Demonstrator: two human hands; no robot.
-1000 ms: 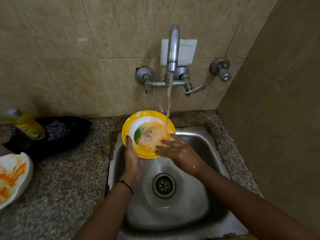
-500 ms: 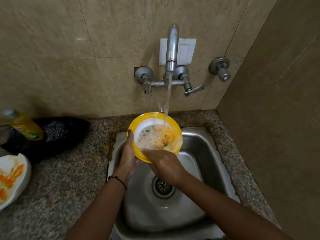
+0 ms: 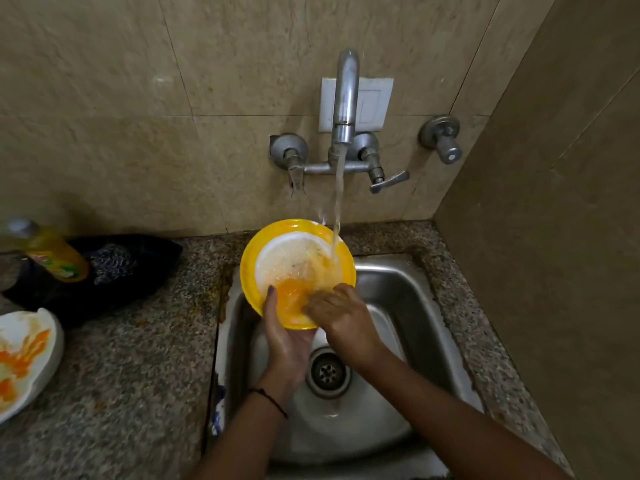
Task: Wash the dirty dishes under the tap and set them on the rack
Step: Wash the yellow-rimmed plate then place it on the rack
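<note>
The yellow plate [image 3: 277, 244] is tilted over the back-left corner of the sink [image 3: 398, 292], its white inner face towards the camera, with orange residue pooled low down and the stream [image 3: 337, 202] from the tap [image 3: 346, 91] striking its upper right rim. The left hand [image 3: 284, 337] grips it from beneath, thumb hooked over the near edge; the right hand [image 3: 341, 315] lies with bent fingers on the inner face beside the residue – whether they also pinch the rim I cannot tell. This looks like the rinse-and-rub step, early in the task, since 1 smeared white plate [image 3: 24, 358] waits on the granite counter [image 3: 138, 358] near a soap bottle [image 3: 52, 251] and a black bag [image 3: 131, 265] (no rack is in view). The risks – a wet plate held by only 1 hand could slip and knock against the steel, and water hitting the rim rather than the middle may spray onto the counter.
</note>
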